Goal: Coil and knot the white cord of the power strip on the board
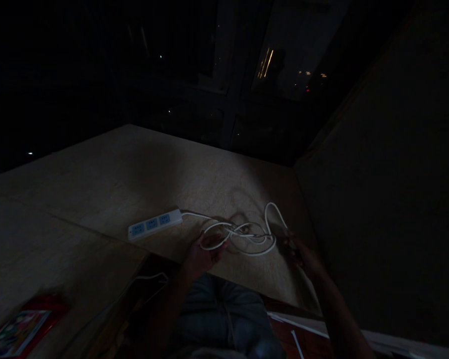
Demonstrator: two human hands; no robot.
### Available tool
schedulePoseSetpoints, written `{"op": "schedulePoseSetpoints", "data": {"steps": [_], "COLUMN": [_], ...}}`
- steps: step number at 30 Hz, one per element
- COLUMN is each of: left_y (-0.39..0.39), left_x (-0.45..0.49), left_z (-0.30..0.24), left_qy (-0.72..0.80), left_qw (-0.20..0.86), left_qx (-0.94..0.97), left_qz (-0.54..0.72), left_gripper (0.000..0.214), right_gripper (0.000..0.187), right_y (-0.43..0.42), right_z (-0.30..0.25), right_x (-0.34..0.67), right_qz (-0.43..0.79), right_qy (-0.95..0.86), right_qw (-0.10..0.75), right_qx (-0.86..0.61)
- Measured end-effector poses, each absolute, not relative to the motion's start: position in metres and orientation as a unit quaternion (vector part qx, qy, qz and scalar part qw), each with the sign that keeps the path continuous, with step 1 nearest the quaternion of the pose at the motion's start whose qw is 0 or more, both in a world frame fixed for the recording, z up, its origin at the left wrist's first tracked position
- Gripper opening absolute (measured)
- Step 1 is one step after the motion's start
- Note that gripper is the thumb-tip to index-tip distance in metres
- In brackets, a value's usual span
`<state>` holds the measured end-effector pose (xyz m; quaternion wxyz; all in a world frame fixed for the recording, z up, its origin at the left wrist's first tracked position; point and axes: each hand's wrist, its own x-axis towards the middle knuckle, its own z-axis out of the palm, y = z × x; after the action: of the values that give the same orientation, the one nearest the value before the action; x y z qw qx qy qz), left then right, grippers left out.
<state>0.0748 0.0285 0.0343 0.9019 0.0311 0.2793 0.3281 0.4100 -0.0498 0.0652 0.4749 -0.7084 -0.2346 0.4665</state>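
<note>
A white power strip [155, 224] with blue socket faces lies on the pale stone-like ledge, left of centre. From its right end runs a white cord [260, 253], looped and tangled between my hands. My left hand [205, 254] is palm up under the left loops, its fingers curled around the cord. On the other side, my right hand [297, 252] is closed on the cord's far end; whether a plug is inside the fingers is too dark to make out.
The ledge [217, 179] meets dark windows at the back and a wall [377, 199] on the right. A red packet [26, 324] lies at the lower left. Another thin pale cord [134, 281] hangs near the ledge's front edge, beside my legs [224, 319].
</note>
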Motion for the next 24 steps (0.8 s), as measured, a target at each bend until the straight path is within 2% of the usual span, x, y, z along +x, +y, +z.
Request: {"op": "schedulePoseSetpoints", "data": {"steps": [7,13,18,24], "left_y": [0.014,0.009,0.007,0.004], "left_x": [0.103,0.113,0.114,0.12], "left_z": [0.015,0.014,0.016,0.008], "left_qy": [0.148,0.14,0.14,0.14], "left_qw": [0.917,0.912,0.913,0.904], "left_qx": [-0.024,-0.032,-0.011,0.053], "left_qz": [0.368,0.384,0.384,0.402], "left_gripper": [0.042,0.044,0.047,0.044], "right_gripper": [0.042,0.03,0.027,0.028], "right_y": [-0.088,-0.091,-0.077,-0.045], "right_z": [0.054,0.053,0.064,0.056], "right_x": [0.358,0.295,0.263,0.264], "right_qz": [0.661,0.758,0.756,0.683], "right_qy": [-0.096,-0.036,-0.044,-0.05], "right_qw": [0.508,0.544,0.584,0.665], "right_qx": [-0.544,-0.359,-0.292,-0.296]}}
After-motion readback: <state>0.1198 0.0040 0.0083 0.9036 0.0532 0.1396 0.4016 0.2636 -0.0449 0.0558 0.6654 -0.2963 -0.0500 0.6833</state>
